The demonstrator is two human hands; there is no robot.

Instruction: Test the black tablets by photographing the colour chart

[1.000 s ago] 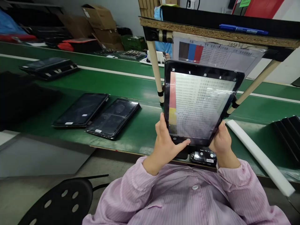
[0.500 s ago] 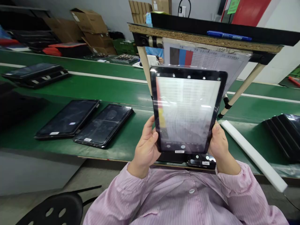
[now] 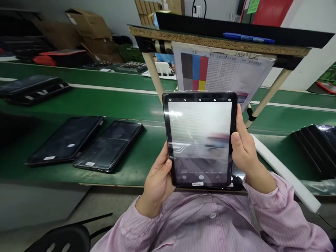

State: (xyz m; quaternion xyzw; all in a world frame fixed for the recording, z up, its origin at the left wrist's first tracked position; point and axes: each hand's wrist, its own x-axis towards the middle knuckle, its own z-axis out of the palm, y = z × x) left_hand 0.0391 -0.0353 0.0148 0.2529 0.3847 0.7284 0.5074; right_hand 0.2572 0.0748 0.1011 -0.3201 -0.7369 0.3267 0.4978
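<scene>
A black-framed tablet [image 3: 201, 140] is held upright in front of me, its lit screen showing a blurred camera picture with icons along the top. My left hand [image 3: 159, 182] grips its lower left edge, thumb at the front. At the right edge is my right hand [image 3: 244, 150], closed on the frame with the thumb in front and fingers partly hidden behind. Behind the tablet hangs a printed sheet [image 3: 225, 73] with grey, blue, red and yellow blocks. Part of another dark device peeks out below the tablet's lower right corner.
Two dark tablets [image 3: 65, 140] [image 3: 110, 145] lie on the green bench [image 3: 105, 105] at left. Further left is a stack of tablets [image 3: 31, 89]; more stand stacked [image 3: 317, 150] at right. A white bar [image 3: 288, 175] crosses the front edge. A blue pen [image 3: 249, 37] rests on the raised shelf [image 3: 210, 40].
The tablet has moved down and slightly left, uncovering more of the printed sheet. My right hand has shifted higher along its edge. The screen picture now looks different.
</scene>
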